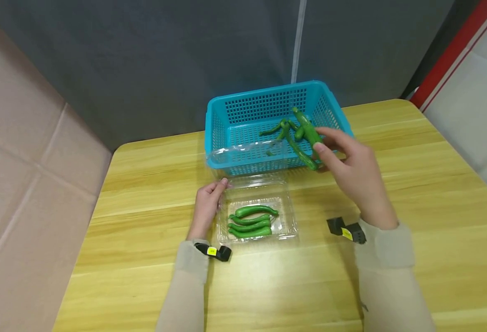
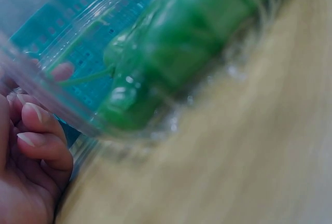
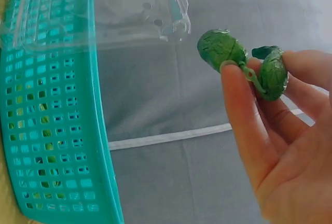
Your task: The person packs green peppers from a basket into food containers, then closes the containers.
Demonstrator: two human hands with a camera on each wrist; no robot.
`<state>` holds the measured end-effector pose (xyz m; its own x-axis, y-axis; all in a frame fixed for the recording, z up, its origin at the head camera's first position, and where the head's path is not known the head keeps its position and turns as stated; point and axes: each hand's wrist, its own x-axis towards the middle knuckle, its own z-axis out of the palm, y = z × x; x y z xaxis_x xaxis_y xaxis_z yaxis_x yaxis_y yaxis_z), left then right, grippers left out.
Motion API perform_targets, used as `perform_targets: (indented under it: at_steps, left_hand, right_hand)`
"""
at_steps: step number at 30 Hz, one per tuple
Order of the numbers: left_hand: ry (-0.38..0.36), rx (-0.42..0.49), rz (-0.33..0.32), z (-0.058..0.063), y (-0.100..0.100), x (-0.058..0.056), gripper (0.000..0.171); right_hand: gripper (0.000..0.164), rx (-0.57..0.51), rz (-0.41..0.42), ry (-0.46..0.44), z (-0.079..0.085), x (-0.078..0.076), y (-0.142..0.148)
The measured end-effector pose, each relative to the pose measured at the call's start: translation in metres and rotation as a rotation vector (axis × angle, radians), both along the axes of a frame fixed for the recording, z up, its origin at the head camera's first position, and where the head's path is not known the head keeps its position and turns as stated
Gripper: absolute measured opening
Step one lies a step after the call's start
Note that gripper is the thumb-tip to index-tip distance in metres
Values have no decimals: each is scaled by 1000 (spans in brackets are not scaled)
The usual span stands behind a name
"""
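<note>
My right hand [image 1: 357,173] holds a small bunch of long green peppers [image 1: 307,129] between thumb and fingers, over the front right of the blue basket [image 1: 216,120]. Two pepper ends [image 3: 222,50] stick out past the fingertips in the right wrist view. My left hand [image 1: 207,205] grips the left edge of an open clear plastic clamshell box [image 1: 289,221] near its hinge. Several green peppers [image 1: 249,233] lie side by side in the box's base. Its raised clear lid [image 1: 247,154] leans toward the basket and overlaps its front wall in the head view.
The basket stands at the back of the wooden table [image 1: 139,221], against a grey curtain [image 1: 164,69]. A pink wall [image 1: 27,138] rises on the left. At the right is a white surface with a red strip [image 1: 447,55].
</note>
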<state>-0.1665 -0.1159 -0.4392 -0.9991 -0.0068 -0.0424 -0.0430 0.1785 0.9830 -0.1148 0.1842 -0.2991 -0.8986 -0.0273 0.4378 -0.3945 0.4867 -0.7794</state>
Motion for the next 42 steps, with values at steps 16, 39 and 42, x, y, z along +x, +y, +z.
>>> perform_targets:
  at_steps: [16, 39, 42]
  left_hand:
    - [8, -24, 18, -9, -1, -3, 46]
    - [-9, -8, -18, 18, 2, 9, 39]
    - [-5, -5, -26, 18, 4, 8, 40]
  right_hand:
    - [35, 166, 235, -43, -16, -12, -10]
    - [33, 396, 365, -117, -36, -23, -23]
    - [33, 452, 373, -118, -38, -24, -24]
